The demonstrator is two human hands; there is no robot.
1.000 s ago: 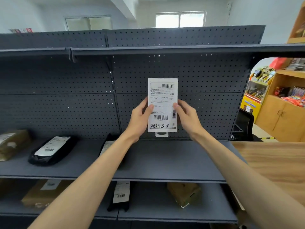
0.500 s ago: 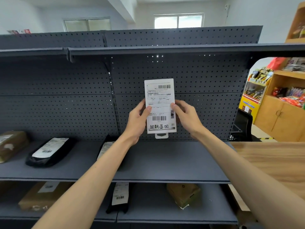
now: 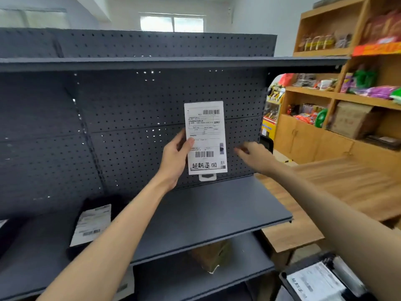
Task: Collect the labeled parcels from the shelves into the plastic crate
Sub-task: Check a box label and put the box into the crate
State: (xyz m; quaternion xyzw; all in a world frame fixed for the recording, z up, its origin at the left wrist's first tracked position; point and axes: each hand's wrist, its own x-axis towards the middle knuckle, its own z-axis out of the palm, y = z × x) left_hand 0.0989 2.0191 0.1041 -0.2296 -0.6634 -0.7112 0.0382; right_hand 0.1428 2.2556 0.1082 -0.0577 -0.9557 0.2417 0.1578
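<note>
While left hand [image 3: 173,164] alone holds parcel [image 3: 205,137], right hand [image 3: 257,156] has let go; grip wide.

White walls [image 3: 256,22] and a bright window [image 3: 172,23] rise behind the dark grey pegboard shelving [image 3: 152,101]. At right, a wooden cabinet [image 3: 303,137] holds snack packets [image 3: 377,92], with a wooden table [image 3: 347,183] beside it.
</note>
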